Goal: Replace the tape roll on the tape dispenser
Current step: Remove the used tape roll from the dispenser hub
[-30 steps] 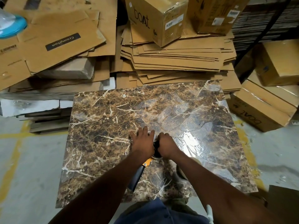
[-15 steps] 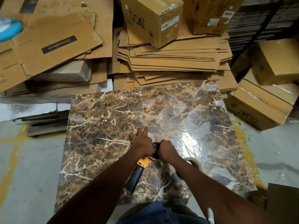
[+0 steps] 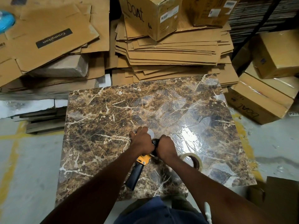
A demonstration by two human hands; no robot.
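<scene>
A tape dispenser [image 3: 140, 165] with a yellow body and a black handle lies on the marble-patterned table [image 3: 100, 120], handle pointing toward me. My left hand [image 3: 142, 141] presses down on its front part. My right hand [image 3: 166, 147] is closed around the black round part at the dispenser's head, which the hands mostly hide. A roll of clear tape [image 3: 193, 160] with a brown core lies flat on the table just right of my right wrist, partly covered by my forearm.
Stacks of flattened cardboard [image 3: 169, 50] lie beyond the table's far edge. A sealed box marked "boat" [image 3: 150, 15] stands on them. More boxes [image 3: 262, 101] sit at the right. The concrete floor [image 3: 29, 159] has yellow lines at the left.
The view has shifted slightly. My left hand's fingers have curled down onto the dispenser. The tape roll beside my right forearm has come into view.
</scene>
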